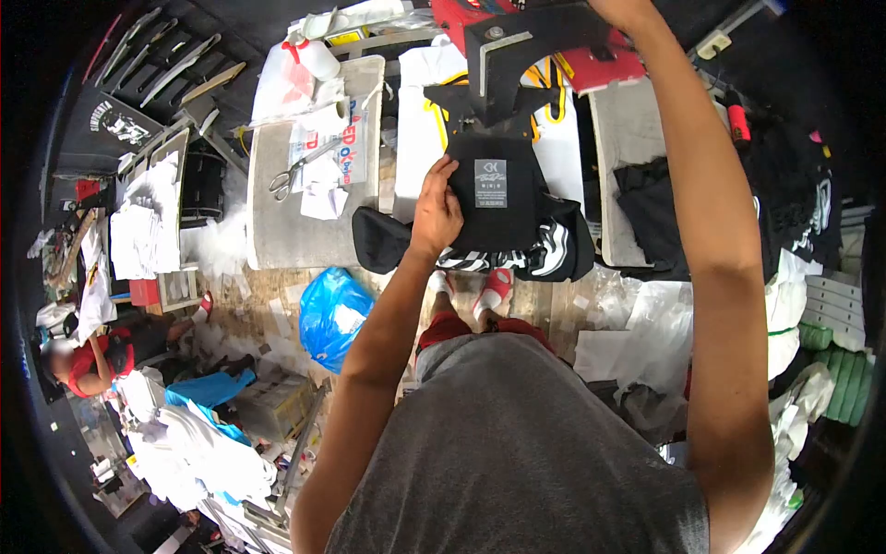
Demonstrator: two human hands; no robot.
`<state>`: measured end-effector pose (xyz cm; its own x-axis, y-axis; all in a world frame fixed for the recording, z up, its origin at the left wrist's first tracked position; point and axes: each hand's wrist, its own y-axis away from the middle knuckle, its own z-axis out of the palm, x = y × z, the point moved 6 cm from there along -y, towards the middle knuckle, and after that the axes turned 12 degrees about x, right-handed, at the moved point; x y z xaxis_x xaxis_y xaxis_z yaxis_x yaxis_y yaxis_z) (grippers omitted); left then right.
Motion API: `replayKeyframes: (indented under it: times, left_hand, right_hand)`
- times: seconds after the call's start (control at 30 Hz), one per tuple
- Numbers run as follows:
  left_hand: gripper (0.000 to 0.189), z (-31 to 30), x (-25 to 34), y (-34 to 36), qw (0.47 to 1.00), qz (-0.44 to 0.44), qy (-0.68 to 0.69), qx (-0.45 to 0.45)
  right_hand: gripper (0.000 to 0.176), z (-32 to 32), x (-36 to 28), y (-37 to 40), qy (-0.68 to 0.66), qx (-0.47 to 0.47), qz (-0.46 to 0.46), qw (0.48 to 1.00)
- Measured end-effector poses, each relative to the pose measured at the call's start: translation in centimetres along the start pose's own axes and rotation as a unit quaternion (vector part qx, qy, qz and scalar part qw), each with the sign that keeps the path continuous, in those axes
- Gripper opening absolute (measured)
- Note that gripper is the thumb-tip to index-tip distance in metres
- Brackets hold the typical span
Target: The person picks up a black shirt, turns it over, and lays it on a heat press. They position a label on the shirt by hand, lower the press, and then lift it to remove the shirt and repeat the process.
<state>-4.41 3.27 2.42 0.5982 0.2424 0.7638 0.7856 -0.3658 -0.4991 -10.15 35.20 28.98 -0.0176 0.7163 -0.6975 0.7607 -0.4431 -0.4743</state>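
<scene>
A black garment (503,231) lies over the platen of a black press, with a grey printed label (490,183) face up near its upper middle. My left hand (437,209) rests on the garment's left side, fingers extended and pointing up toward the press. Above the label stands the dark metal arm of the press (494,74). My right hand (620,11) is at the top edge, mostly cut off by the frame, near the upper part of the press; its fingers are hidden. White cloth with yellow trim (420,111) lies beneath the press.
Scissors (297,173) and a spray bottle (318,59) lie on the grey board (268,222) at left. A blue bag (334,319) sits on the floor. Black garments (646,208) cover the right board. Another person (115,355) is at far left.
</scene>
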Motion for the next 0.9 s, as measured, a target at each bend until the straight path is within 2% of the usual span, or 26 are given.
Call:
replayKeyframes:
  times: [0.07,0.17,0.23,0.27,0.33,0.37,0.43,0.47,0.53,0.57,0.63,0.7,0.73,0.77,0.83,0.87,0.9]
  left_hand:
    - [0.041,0.8,-0.7,-0.6,1.000,-0.024,0.004,0.015]
    - [0.036,-1.1,-0.3,-0.5,0.998,-0.057,0.014,0.010]
    - [0.034,-1.5,-0.4,-0.7,0.998,-0.056,0.022,0.023]
    - [0.031,-1.8,-0.5,-0.8,0.998,-0.056,0.025,0.030]
    - [0.029,-2.4,-1.4,-0.4,0.997,-0.068,0.031,0.029]
    - [0.027,-2.5,-1.9,-0.6,0.996,-0.076,0.038,0.027]
    - [0.025,-3.6,-2.4,-1.1,0.994,-0.086,0.058,0.026]
    - [0.024,-4.2,-2.7,-0.8,0.992,-0.102,0.075,0.020]
    - [0.023,-5.9,-3.1,-0.8,0.990,-0.109,0.088,0.019]
    - [0.023,-6.9,-3.5,-1.0,0.989,-0.115,0.095,0.022]
    - [0.023,-9.1,-4.6,-0.7,0.984,-0.139,0.112,0.015]
    - [0.023,-11.5,-6.6,-0.3,0.987,-0.120,0.101,0.034]
    - [0.021,-12.9,-6.8,-0.2,0.988,-0.081,0.122,0.055]
    - [0.021,-14.0,-8.0,0.0,0.987,-0.078,0.129,0.054]
    - [0.020,-16.5,-9.8,0.8,0.996,-0.007,0.045,0.071]
    - [0.020,-17.6,-10.1,1.2,0.996,-0.009,0.049,0.072]
    - [0.018,-18.7,-10.8,1.7,0.993,-0.077,0.062,0.057]
  right_hand:
    - [0.085,-2.2,-2.2,2.3,0.229,0.071,-0.005,0.971]
    - [0.081,-4.9,-7.9,7.4,0.208,0.019,0.001,0.978]
    - [0.080,-5.7,-9.2,9.0,0.162,-0.052,0.073,0.983]
    - [0.080,-5.6,-9.1,8.8,0.164,-0.052,0.068,0.983]
    - [0.076,-5.0,-10.7,8.6,0.250,0.020,-0.142,0.958]
    - [0.076,-4.4,-10.6,8.1,0.253,0.023,-0.145,0.956]
    - [0.061,-1.5,-12.6,7.6,0.139,-0.084,-0.153,0.975]
    - [0.048,-1.3,-12.6,7.8,0.191,-0.095,-0.069,0.975]
    - [0.047,-2.2,-14.1,8.6,0.204,-0.068,-0.081,0.973]
    - [0.047,-2.9,-15.1,9.0,0.213,-0.042,-0.097,0.971]
    - [0.048,-5.8,-19.4,12.4,0.335,0.000,-0.192,0.922]
    - [0.049,-6.8,-24.0,17.9,0.307,-0.008,-0.314,0.898]
    - [0.054,-6.4,-24.8,20.6,0.275,-0.067,-0.238,0.929]
    - [0.059,-5.5,-25.1,23.6,0.239,-0.124,-0.159,0.950]
    - [0.068,-3.1,-24.6,28.7,0.197,-0.182,-0.039,0.963]
    - [0.070,-1.8,-24.5,30.8,0.222,-0.234,-0.024,0.946]
    - [0.072,-0.3,-23.6,32.4,0.246,-0.287,-0.011,0.926]
